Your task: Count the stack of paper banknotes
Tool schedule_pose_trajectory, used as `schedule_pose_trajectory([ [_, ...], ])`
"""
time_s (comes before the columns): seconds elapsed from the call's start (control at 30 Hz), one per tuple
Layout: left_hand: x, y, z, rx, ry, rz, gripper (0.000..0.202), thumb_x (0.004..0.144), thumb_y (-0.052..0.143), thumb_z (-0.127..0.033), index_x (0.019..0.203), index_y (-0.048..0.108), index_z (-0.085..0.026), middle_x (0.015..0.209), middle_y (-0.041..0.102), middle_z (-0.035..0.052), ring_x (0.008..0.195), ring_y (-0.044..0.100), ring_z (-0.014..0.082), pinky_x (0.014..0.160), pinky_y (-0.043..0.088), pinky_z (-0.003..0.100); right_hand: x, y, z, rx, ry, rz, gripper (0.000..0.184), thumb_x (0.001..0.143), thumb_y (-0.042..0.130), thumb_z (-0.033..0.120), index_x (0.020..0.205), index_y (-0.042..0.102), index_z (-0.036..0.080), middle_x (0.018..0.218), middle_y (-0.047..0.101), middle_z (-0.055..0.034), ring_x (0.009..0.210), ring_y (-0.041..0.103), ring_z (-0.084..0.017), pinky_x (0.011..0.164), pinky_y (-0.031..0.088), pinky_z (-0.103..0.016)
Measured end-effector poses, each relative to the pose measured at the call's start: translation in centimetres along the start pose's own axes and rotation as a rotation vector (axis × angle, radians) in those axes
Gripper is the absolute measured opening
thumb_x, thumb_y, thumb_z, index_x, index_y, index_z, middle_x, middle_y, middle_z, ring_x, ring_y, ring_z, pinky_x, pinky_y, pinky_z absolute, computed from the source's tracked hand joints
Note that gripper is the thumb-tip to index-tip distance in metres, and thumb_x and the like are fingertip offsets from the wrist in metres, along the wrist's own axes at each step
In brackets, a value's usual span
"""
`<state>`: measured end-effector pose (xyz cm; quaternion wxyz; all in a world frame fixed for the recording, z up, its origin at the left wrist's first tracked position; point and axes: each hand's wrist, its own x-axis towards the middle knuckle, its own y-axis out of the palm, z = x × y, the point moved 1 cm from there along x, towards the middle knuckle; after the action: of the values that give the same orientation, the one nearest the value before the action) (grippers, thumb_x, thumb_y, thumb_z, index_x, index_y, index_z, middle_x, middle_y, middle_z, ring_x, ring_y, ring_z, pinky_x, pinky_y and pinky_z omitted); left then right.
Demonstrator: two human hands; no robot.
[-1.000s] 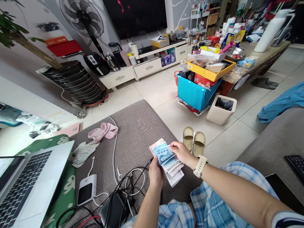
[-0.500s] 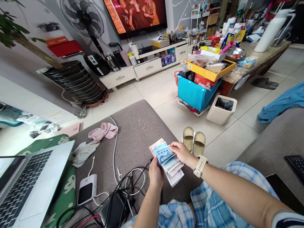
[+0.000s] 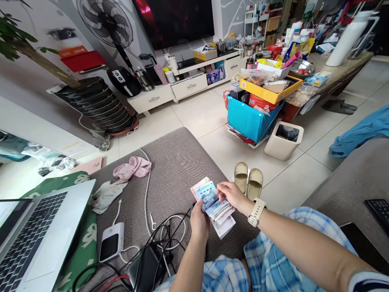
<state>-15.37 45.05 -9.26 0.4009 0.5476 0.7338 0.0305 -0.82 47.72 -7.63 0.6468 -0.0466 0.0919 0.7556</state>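
Note:
My left hand [image 3: 199, 221] is closed around the lower left side of a stack of banknotes [image 3: 207, 195], its thumb lying on top. Blue notes face up, with pinkish notes showing behind them at the upper left. Part of the stack is folded over towards me, and a pale note [image 3: 224, 228] sticks out below. At the stack's right edge, my right hand [image 3: 232, 195] has its fingers bent together against the notes. Its wrist wears a watch with a cream strap [image 3: 257, 212].
Beneath the notes stretches a grey-brown couch seat [image 3: 179, 162] with tangled cables [image 3: 164, 239], a power bank [image 3: 112, 242] and a pink cloth [image 3: 132, 168]. A laptop [image 3: 45, 231] sits left. Beige slippers [image 3: 254, 184] and a bin [image 3: 283, 140] stand on the floor.
The top blue note has been folded down towards me, baring another blue note beneath. My right fingers have curled in slightly; my left hand stays put. The television picture has gone mostly dark.

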Motion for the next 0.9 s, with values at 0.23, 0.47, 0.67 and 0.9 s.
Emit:
schedule_pose_trajectory([
  [0.23,0.01,-0.19,0.03,0.012,0.040,0.022,0.031,0.073,0.072,-0.025,0.100,0.071,-0.009,0.095,0.076,0.0118,0.080,0.071,0.0216,0.079,0.054,0.033,-0.05,-0.28,-0.25,-0.097,0.038,-0.099,0.026,0.078,0.070,0.041,0.081,0.055,0.021,0.066,0.056,0.0036,0.060,0.053,-0.015,0.060,0.039,-0.027],
  [0.47,-0.13,-0.26,-0.05,0.034,0.042,0.039,0.033,0.068,0.078,-0.025,0.097,0.071,-0.011,0.093,0.076,0.0110,0.079,0.072,0.0242,0.078,0.055,0.036,-0.18,-0.34,0.25,-0.182,-0.003,-0.104,0.022,0.080,0.065,0.038,0.076,0.053,0.020,0.069,0.050,0.0038,0.065,0.049,-0.015,0.062,0.036,-0.027],
  [0.67,-0.09,-0.27,0.06,0.029,0.052,0.052,0.034,0.068,0.077,-0.026,0.097,0.071,-0.011,0.094,0.076,0.0107,0.081,0.072,0.0244,0.080,0.054,0.036,-0.14,-0.17,0.42,-0.185,-0.042,-0.087,0.028,0.084,0.058,0.037,0.066,0.046,0.020,0.061,0.044,0.0053,0.059,0.042,-0.013,0.059,0.032,-0.027],
  [0.9,-0.09,0.04,0.07,0.012,0.031,-0.058,0.020,0.075,0.068,-0.027,0.086,0.071,-0.011,0.081,0.074,0.0076,0.072,0.069,0.0197,0.077,0.055,0.033,-0.15,-0.12,0.29,-0.139,-0.020,-0.064,0.025,0.087,0.056,0.039,0.071,0.054,0.020,0.063,0.051,0.0036,0.059,0.046,-0.014,0.058,0.034,-0.026],
])
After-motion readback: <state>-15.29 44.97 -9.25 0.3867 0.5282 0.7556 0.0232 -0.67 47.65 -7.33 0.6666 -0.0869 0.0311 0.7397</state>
